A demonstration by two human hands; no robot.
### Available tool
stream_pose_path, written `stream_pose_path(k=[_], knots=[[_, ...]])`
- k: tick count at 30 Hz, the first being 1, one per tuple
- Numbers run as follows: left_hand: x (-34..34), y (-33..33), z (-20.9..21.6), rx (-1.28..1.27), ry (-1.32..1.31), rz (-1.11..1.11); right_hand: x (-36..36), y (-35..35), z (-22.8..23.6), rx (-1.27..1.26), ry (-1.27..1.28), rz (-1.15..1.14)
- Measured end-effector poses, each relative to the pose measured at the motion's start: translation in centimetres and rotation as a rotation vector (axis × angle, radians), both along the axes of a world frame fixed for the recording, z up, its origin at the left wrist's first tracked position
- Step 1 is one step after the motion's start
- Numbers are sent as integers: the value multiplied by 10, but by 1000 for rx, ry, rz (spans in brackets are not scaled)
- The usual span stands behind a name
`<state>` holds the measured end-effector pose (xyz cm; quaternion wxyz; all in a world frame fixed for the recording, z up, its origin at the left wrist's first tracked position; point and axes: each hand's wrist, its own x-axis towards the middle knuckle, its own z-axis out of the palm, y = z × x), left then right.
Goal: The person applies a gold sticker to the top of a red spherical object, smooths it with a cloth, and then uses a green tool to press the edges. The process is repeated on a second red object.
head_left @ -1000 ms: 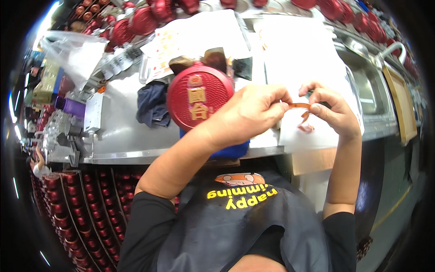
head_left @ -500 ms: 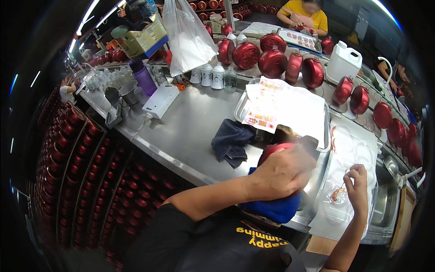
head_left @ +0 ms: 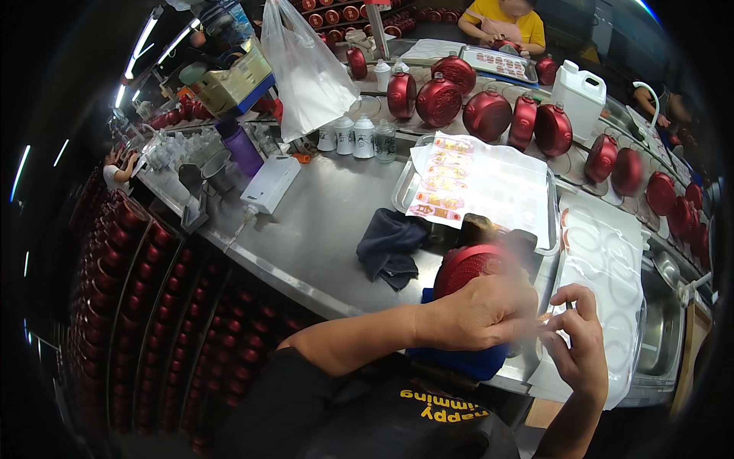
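Note:
My left hand point(head_left: 485, 312) is curled in front of a round red bottle point(head_left: 472, 268), its blurred fingertips pressed together near my right hand. My right hand point(head_left: 577, 336) pinches with thumb and fingers close to those fingertips. A small orange-red scrap point(head_left: 544, 318) shows between the two hands; which hand holds it I cannot tell. The bottle rests on a blue cloth point(head_left: 489, 359) over a dark support, partly hidden by my left hand and forearm. Beside my right hand lies a clear-filmed white sheet point(head_left: 604, 229).
A tray point(head_left: 401, 187) holds printed decal sheets point(head_left: 443, 180). A dark cloth point(head_left: 388, 249) and a white box point(head_left: 271, 183) lie on the steel table. Red bottles point(head_left: 487, 115) line a conveyor behind. A sink point(head_left: 661, 329) is at right; a person in yellow point(head_left: 527, 34) works opposite.
My right hand has moved left from the filmed sheet to meet my left hand. The red-gold decal seen there earlier no longer shows on the sheet. The conveyor bottles have shifted right.

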<state>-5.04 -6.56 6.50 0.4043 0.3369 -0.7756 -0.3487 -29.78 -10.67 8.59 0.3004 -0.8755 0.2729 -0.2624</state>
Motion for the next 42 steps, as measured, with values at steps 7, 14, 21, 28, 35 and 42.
stream_pose_path(k=[7, 14, 21, 28, 35, 42], knots=[[7, 13, 13, -41, -70, 78, -6, 2, 3, 243, -75, 91], [26, 13, 8, -80, -108, 339, 26, -12, -18, 125, -138, 7], [47, -3, -10, -119, -198, 503, 52, -35, -37, 112, -89, -63], [60, -28, -23, -216, -278, 630, 81, -53, -48, -183, -24, -219], [66, -33, -36, -152, -253, 650, 86, -54, -50, -254, -11, -258], [65, -35, -38, -102, -148, 686, 89, -56, -50, -268, -29, -255]])
